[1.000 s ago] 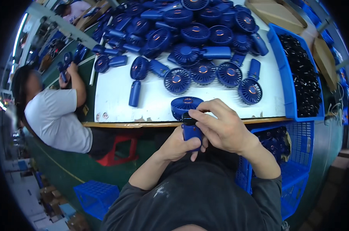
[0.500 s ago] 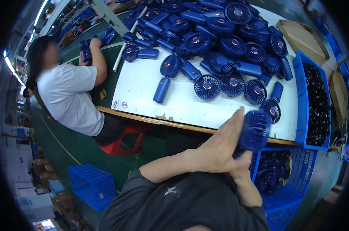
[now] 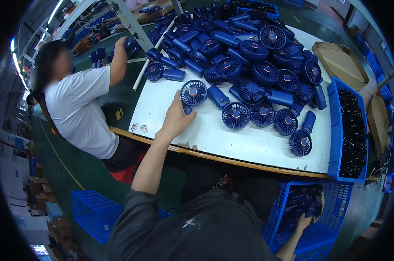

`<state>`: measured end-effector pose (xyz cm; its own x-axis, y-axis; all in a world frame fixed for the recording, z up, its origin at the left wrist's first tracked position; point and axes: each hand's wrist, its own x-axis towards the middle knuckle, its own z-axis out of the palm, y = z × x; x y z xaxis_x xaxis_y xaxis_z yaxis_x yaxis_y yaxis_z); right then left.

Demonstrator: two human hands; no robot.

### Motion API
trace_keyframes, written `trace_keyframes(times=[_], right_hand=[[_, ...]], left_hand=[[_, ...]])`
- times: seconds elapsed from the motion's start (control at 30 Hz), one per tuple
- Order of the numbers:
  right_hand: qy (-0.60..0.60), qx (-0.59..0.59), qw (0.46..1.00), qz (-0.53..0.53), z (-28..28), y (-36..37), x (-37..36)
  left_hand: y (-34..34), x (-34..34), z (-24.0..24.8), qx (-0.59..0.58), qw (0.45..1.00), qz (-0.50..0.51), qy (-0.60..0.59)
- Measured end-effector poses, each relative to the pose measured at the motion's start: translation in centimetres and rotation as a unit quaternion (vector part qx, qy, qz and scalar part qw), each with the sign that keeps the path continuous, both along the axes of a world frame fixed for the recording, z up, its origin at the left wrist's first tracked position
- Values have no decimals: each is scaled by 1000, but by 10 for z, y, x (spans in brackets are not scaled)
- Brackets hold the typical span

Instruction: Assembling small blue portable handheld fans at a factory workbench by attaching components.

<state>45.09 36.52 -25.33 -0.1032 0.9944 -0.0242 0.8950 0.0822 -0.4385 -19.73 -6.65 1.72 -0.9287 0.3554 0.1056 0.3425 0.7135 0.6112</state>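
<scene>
Here | left hand (image 3: 177,118): holding fan (image 3: 193,93) between thumb and fingers | right hand (image 3: 304,222): grip unclear

Navy fans (image 3: 194,92), white tabletop (image 3: 201,130), blue bin (image 3: 335,126).

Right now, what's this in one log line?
left hand: holds blue fan; right hand: at blue parts in blue crate; fan pile: on white table

We wear a dark charcoal top (image 3: 223,230) of plain cloth, its short left sleeve (image 3: 140,204) ending near the elbow. A ragged white smudge (image 3: 191,223) marks the chest. Our lap shows dark trousers (image 3: 258,190). Our left hand (image 3: 178,116) and right hand (image 3: 303,222) are bare.
</scene>
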Motion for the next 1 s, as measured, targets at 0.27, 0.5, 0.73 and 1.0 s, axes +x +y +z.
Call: trace_keyframes(times=[0.27, 0.5, 0.73, 1.0], right_hand=[[397, -276, 809, 334, 227, -182, -282], [317, -98, 731, 596, 257, -253, -363], [42, -225, 658, 717, 374, -141, -394], [-106, 141, 911, 372, 288, 176, -355]], left_hand=[[48, 151, -9, 545, 758, -104, -343], [77, 156, -8, 520, 617, -72, -586], [82, 177, -4, 499, 554, -283, -604], [61, 162, -3, 563, 538, -279, -562]])
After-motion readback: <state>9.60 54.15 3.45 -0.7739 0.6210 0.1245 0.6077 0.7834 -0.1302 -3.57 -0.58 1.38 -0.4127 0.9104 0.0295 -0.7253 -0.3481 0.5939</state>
